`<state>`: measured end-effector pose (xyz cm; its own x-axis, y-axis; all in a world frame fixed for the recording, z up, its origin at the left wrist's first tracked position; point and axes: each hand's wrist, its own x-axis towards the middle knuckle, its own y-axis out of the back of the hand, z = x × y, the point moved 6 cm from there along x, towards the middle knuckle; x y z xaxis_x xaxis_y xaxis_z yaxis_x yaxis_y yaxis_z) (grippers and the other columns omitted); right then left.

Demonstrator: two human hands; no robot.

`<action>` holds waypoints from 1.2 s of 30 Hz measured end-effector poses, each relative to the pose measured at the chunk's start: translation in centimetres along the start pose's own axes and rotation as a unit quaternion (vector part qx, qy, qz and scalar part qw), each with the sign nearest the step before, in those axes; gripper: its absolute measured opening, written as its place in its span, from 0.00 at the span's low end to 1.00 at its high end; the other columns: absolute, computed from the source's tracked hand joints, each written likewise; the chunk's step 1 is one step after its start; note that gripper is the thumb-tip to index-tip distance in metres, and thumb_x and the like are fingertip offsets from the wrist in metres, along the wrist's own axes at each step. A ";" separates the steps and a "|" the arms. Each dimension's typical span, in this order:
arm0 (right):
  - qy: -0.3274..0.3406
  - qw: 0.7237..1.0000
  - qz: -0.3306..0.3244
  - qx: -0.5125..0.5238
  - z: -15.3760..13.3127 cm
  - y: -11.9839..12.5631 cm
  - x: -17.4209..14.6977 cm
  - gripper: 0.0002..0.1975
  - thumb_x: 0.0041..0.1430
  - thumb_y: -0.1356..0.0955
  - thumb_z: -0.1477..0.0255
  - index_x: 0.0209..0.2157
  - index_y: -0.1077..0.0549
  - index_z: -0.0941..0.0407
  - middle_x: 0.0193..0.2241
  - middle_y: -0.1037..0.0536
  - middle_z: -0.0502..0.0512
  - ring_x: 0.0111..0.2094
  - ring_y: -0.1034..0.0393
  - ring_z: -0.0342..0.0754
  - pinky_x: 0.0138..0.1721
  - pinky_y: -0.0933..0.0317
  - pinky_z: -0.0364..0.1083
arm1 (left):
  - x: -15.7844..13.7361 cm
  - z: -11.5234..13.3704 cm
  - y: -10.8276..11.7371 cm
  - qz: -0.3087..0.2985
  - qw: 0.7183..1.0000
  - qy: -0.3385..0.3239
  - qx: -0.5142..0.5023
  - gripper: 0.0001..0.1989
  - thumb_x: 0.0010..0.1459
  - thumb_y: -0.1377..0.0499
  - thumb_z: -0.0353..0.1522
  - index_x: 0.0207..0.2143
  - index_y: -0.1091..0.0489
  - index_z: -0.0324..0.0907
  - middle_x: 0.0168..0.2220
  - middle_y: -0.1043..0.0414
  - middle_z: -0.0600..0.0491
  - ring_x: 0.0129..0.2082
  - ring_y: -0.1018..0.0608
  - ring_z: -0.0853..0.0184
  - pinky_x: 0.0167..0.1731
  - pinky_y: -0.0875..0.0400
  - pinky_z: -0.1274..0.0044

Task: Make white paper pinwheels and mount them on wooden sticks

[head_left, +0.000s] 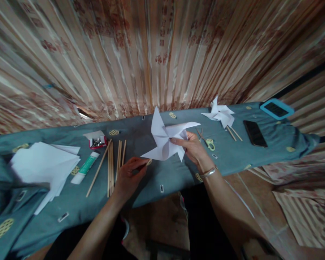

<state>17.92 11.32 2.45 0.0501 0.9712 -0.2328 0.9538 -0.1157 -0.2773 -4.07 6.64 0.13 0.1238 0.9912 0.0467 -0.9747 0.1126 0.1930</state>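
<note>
A white paper pinwheel (162,139) is held up over the table, its folded blades spread. My right hand (193,146) is closed on its right side, with the thumb pressed at the pin in the centre. Just below and left of the pinwheel, my left hand (131,175) is closed in a pinch. What looks like the end of a wooden stick (149,162) shows at its fingertips; the rest of it is hidden. Several loose wooden sticks (110,169) lie beside the left hand. Scissors (209,143) with yellow-green handles lie just beyond the right hand.
On the grey-green cloth (162,177) lie a stack of white paper (43,162), a glue stick (85,167) and an open red box of pins (98,141). Farther right are another pinwheel (220,115) on sticks, a black phone (255,133) and a blue-framed device (277,109). A curtain (151,54) hangs behind.
</note>
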 end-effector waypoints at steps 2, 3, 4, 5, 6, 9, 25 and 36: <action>0.003 1.000 -0.002 0.008 0.0 -0.1 0.0 0.16 0.30 0.19 0.69 0.27 0.19 0.54 0.27 0.17 0.50 0.26 0.26 0.46 0.31 0.31 0.46 | 0.0 -0.1 0.1 0.001 1.000 0.001 -0.001 0.10 0.51 0.36 0.32 0.35 0.17 0.47 0.33 0.21 0.51 0.35 0.21 0.62 0.38 0.29 0.75; 0.005 1.000 -0.002 0.010 0.0 -0.1 0.0 0.16 0.31 0.19 0.69 0.27 0.19 0.54 0.27 0.17 0.50 0.26 0.26 0.46 0.31 0.31 0.46 | 0.0 -0.1 0.1 0.001 1.000 0.004 -0.003 0.10 0.51 0.36 0.32 0.35 0.17 0.47 0.33 0.21 0.51 0.35 0.21 0.62 0.38 0.29 0.75; 0.007 1.000 -0.003 0.011 -0.1 -0.2 0.0 0.16 0.31 0.19 0.69 0.27 0.19 0.54 0.26 0.17 0.50 0.26 0.26 0.46 0.30 0.31 0.46 | 0.0 -0.2 0.1 0.001 1.000 0.007 -0.006 0.09 0.51 0.36 0.33 0.35 0.17 0.47 0.33 0.21 0.51 0.35 0.21 0.62 0.38 0.29 0.75; 0.007 1.000 -0.003 0.011 0.0 -0.2 0.0 0.16 0.31 0.19 0.69 0.27 0.19 0.53 0.26 0.17 0.50 0.26 0.26 0.46 0.30 0.31 0.46 | 0.1 -0.2 0.2 0.000 1.000 0.008 -0.009 0.09 0.51 0.36 0.33 0.36 0.17 0.47 0.33 0.21 0.50 0.36 0.21 0.62 0.38 0.29 0.74; 0.007 1.000 -0.003 0.011 0.0 -0.2 0.0 0.16 0.31 0.20 0.69 0.28 0.19 0.53 0.27 0.17 0.50 0.26 0.26 0.46 0.30 0.31 0.46 | 0.1 -0.2 0.2 -0.001 1.000 0.008 -0.011 0.09 0.52 0.36 0.33 0.36 0.17 0.47 0.33 0.21 0.50 0.36 0.21 0.62 0.38 0.29 0.74; 0.008 1.000 0.002 0.021 0.1 -0.2 0.0 0.15 0.32 0.20 0.70 0.28 0.19 0.53 0.27 0.17 0.50 0.26 0.26 0.46 0.32 0.31 0.47 | 0.1 -0.1 0.2 -0.002 1.000 -0.002 -0.015 0.09 0.53 0.36 0.34 0.37 0.17 0.47 0.34 0.21 0.50 0.36 0.21 0.62 0.39 0.29 0.75; 0.013 0.999 -0.002 0.032 0.0 -0.4 -0.4 0.14 0.34 0.20 0.69 0.28 0.18 0.54 0.24 0.17 0.48 0.23 0.27 0.43 0.27 0.32 0.42 | 0.0 -0.3 0.7 0.015 0.998 -0.034 0.046 0.09 0.57 0.40 0.33 0.35 0.19 0.43 0.30 0.25 0.52 0.30 0.24 0.67 0.32 0.30 0.76; -0.044 0.998 -0.032 -0.034 1.7 -0.2 -0.1 0.14 0.30 0.19 0.68 0.24 0.19 0.55 0.22 0.19 0.47 0.21 0.29 0.41 0.26 0.35 0.42 | 2.1 -1.8 1.7 0.030 0.982 -0.052 0.179 0.15 0.59 0.44 0.34 0.45 0.21 0.42 0.43 0.22 0.47 0.42 0.20 0.59 0.46 0.26 0.67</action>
<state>17.27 10.90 0.97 -0.0345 0.9536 -0.2992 0.9722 -0.0373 -0.2311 -5.77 9.05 -1.21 0.1049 0.9808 0.1641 -0.8556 0.0049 0.5176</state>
